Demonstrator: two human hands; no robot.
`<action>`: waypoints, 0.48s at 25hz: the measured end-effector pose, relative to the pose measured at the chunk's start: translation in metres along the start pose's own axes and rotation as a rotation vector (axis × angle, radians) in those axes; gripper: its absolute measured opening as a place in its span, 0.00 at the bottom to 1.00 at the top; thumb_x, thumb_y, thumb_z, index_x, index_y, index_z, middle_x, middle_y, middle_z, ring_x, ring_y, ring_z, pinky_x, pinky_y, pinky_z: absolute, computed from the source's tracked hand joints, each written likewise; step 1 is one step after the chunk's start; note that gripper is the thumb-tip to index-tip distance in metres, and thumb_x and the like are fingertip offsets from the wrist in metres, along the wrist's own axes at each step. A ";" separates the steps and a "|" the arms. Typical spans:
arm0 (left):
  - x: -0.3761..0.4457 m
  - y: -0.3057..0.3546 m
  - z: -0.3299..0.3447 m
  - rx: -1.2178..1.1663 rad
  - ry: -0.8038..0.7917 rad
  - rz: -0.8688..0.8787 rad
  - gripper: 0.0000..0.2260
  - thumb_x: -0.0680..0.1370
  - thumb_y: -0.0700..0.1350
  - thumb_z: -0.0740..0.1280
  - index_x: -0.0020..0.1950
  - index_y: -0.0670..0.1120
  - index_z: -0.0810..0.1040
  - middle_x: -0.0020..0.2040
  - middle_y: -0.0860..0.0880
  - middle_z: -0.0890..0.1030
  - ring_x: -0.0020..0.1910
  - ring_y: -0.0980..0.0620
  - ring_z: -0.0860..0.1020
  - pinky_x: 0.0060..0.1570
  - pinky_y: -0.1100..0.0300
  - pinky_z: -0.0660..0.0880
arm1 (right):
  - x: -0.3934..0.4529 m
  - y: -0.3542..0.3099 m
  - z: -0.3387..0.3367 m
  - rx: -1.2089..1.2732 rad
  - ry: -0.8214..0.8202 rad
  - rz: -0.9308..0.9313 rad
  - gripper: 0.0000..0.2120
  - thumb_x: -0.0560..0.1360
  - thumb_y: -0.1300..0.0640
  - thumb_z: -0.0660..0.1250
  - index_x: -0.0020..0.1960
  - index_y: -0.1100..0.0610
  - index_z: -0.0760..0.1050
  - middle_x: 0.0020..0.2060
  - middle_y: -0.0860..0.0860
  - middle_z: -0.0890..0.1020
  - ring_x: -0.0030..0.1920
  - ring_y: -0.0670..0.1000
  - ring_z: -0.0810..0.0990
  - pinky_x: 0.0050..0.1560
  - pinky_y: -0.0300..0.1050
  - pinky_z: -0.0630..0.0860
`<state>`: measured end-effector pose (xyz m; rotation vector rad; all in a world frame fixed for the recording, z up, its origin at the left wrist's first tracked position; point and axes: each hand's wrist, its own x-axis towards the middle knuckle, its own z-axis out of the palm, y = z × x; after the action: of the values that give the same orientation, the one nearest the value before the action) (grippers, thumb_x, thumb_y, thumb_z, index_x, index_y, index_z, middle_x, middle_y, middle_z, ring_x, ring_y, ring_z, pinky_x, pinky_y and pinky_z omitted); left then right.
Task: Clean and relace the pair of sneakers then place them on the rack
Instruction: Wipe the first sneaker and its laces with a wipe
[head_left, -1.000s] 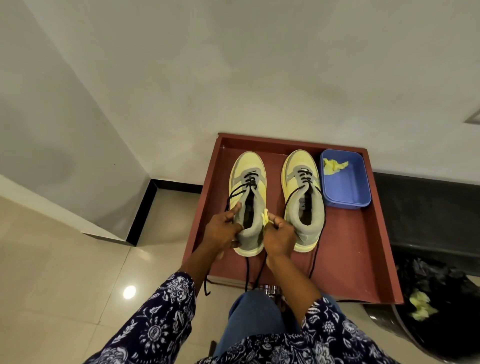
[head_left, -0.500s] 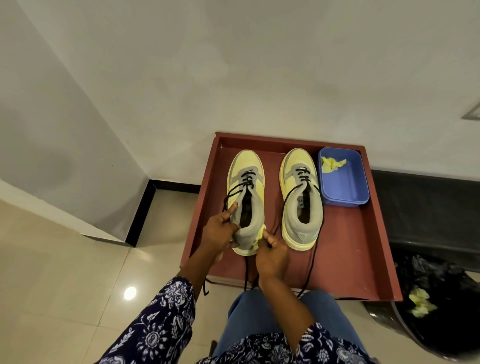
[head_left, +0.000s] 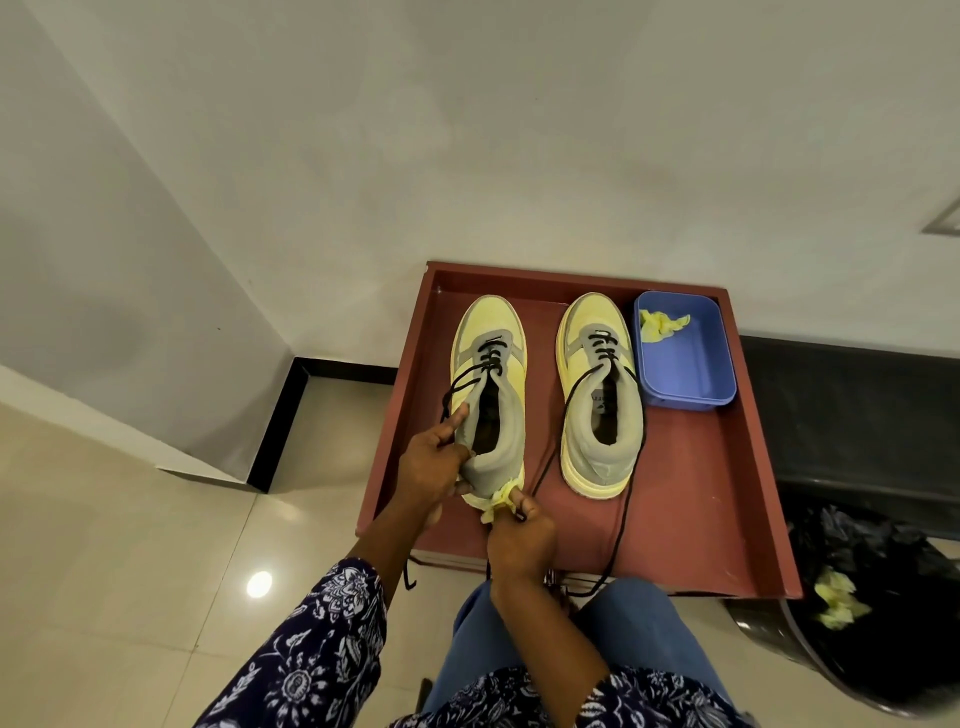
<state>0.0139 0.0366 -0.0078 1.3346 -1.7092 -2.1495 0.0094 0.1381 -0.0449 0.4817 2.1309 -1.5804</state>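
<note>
Left hand (head_left: 434, 467) grips left sneaker (head_left: 491, 395), toe pointing away; right hand (head_left: 519, 535) pinches yellow cloth (head_left: 501, 496).

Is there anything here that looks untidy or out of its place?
Yes. The black laces of both yellow-and-grey sneakers are only partly threaded; their loose ends trail over the front edge of the red-brown wooden tray. A crumpled yellow wipe also lies in the blue plastic tub.

A home, likely a hallway corner: glossy cream floor tiles (head_left: 130, 597), plain white walls (head_left: 467, 130) with black skirting (head_left: 275, 426), a low reddish-brown wooden rack (head_left: 727, 493), and a black-lined waste bin (head_left: 883, 623) beside it.
</note>
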 end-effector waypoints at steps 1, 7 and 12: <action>0.000 -0.001 0.000 0.015 0.002 0.003 0.23 0.77 0.32 0.59 0.68 0.52 0.71 0.56 0.49 0.77 0.55 0.45 0.76 0.47 0.45 0.80 | -0.003 -0.001 0.003 0.034 0.030 0.041 0.12 0.74 0.68 0.63 0.57 0.65 0.77 0.53 0.58 0.82 0.49 0.52 0.78 0.49 0.42 0.74; 0.005 0.003 -0.001 0.137 0.028 -0.006 0.21 0.77 0.35 0.60 0.66 0.54 0.72 0.52 0.46 0.78 0.49 0.43 0.76 0.47 0.42 0.80 | 0.017 -0.021 0.004 0.011 0.088 0.071 0.13 0.75 0.65 0.62 0.58 0.60 0.78 0.55 0.56 0.82 0.54 0.57 0.79 0.57 0.53 0.77; 0.012 0.007 -0.013 0.192 -0.006 -0.023 0.22 0.77 0.33 0.59 0.65 0.53 0.74 0.53 0.48 0.79 0.46 0.43 0.76 0.47 0.46 0.78 | 0.042 -0.054 0.002 -0.039 -0.029 -0.063 0.16 0.74 0.66 0.60 0.58 0.58 0.79 0.55 0.53 0.82 0.55 0.55 0.80 0.58 0.52 0.77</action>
<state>0.0120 0.0173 -0.0087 1.3988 -1.9543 -2.0462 -0.0541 0.1216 -0.0249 0.3796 2.1703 -1.5667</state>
